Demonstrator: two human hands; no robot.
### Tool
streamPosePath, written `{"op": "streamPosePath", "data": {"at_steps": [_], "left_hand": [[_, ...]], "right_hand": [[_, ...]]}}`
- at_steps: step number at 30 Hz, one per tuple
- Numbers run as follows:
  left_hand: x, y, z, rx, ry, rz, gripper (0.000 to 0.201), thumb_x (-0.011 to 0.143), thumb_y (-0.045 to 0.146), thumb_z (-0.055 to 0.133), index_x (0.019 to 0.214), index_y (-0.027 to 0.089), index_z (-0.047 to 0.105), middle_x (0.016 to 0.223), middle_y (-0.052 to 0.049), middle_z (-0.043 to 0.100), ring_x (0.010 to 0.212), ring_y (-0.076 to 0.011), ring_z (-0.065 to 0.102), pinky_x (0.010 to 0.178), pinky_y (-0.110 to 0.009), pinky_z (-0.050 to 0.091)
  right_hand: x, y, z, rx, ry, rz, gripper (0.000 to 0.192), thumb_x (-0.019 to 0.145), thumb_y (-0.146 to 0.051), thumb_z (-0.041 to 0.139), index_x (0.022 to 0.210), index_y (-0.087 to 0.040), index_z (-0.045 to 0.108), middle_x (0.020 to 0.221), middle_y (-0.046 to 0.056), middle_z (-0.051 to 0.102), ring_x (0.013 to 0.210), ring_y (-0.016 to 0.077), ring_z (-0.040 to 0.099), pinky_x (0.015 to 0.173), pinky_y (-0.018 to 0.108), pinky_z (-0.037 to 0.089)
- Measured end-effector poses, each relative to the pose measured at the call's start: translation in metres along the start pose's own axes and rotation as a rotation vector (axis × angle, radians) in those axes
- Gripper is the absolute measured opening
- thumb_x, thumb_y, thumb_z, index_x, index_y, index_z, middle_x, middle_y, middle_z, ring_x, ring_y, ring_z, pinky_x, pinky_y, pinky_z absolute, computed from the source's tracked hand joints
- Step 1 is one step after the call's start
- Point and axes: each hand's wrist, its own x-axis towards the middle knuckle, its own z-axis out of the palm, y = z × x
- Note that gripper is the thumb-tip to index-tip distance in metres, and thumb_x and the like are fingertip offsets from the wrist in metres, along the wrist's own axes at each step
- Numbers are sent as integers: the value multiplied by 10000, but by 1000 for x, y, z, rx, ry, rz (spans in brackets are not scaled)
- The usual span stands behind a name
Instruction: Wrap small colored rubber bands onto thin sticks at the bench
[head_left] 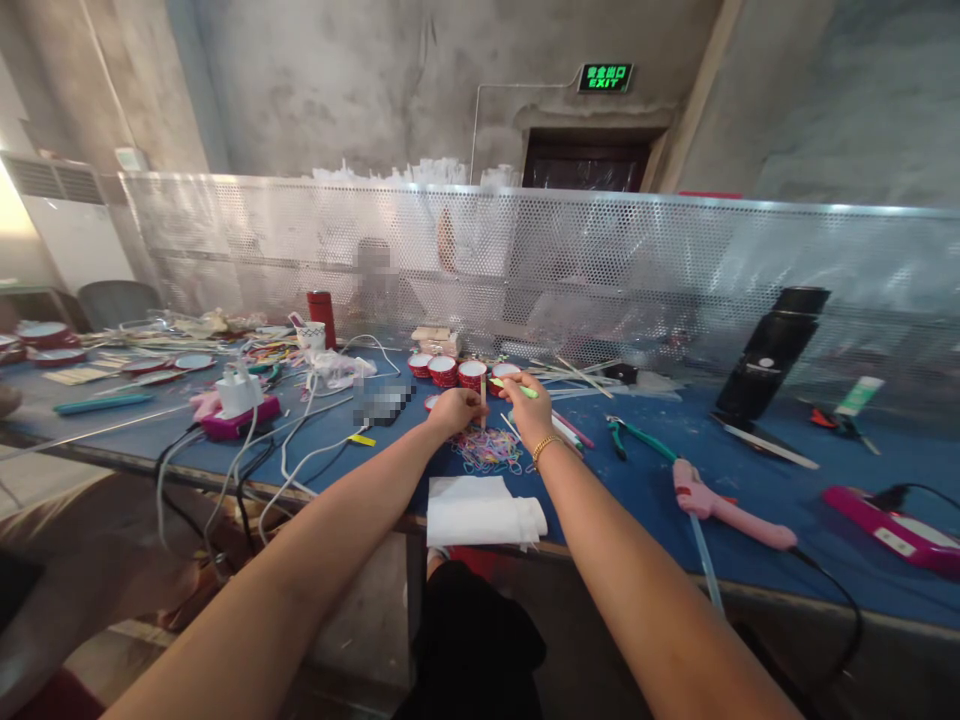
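Observation:
My left hand point(456, 411) is closed, its fingertips pinching a thin flat wooden stick point(483, 404) held roughly upright. My right hand point(529, 412), with a bracelet at the wrist, grips a slim light-green pen point(528, 392), its tip pointing left toward the top of the stick. Just beyond both hands stand several small red round drums point(443, 370) with white tops. Below the hands lies a loose heap of multicoloured rubber bands point(487, 452). Closer to me, a folded white cloth or paper point(480, 515) rests at the table edge.
A pink glue gun point(731, 512), green-handled pliers point(641, 436), a black bottle point(776, 350) and a magenta power strip point(892, 530) lie to the right. Left are tangled white cables point(289, 430), another power strip point(240, 420) and a red flask point(321, 318). A perforated metal screen point(637, 270) stands behind.

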Motion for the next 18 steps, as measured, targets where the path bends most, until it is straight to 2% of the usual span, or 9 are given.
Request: {"op": "streamPosePath", "data": {"at_steps": [5, 10, 15, 18], "left_hand": [[-2, 3, -1, -19, -13, -9, 159, 794, 318, 766, 756, 170, 724, 709, -7, 730, 637, -132, 648, 649, -236, 484], [-5, 9, -2, -36, -2, -30, 140, 807, 290, 750, 747, 167, 721, 701, -9, 725, 648, -137, 655, 651, -239, 477], [-7, 11, -4, -1, 4, -22, 138, 798, 297, 754, 748, 169, 735, 701, -8, 728, 641, -136, 642, 650, -244, 469], [-6, 9, -4, -15, -3, -4, 143, 792, 300, 753, 739, 168, 733, 704, -12, 731, 644, -139, 644, 661, -248, 480]], "right_hand": [[0, 4, 1, 29, 19, -14, 282, 635, -391, 741, 842, -212, 674, 782, 15, 729, 706, 184, 649, 694, 302, 513], [1, 6, -2, -51, 49, 11, 193, 703, -388, 678, 794, -231, 612, 653, 2, 707, 615, 184, 635, 617, 290, 491], [2, 3, -3, -71, 54, -62, 248, 730, -455, 657, 682, -234, 558, 597, -11, 642, 580, 160, 572, 590, 271, 446], [1, -1, -2, -53, 57, -53, 207, 700, -424, 648, 737, -227, 598, 604, -24, 618, 573, 153, 543, 562, 263, 413]]}}
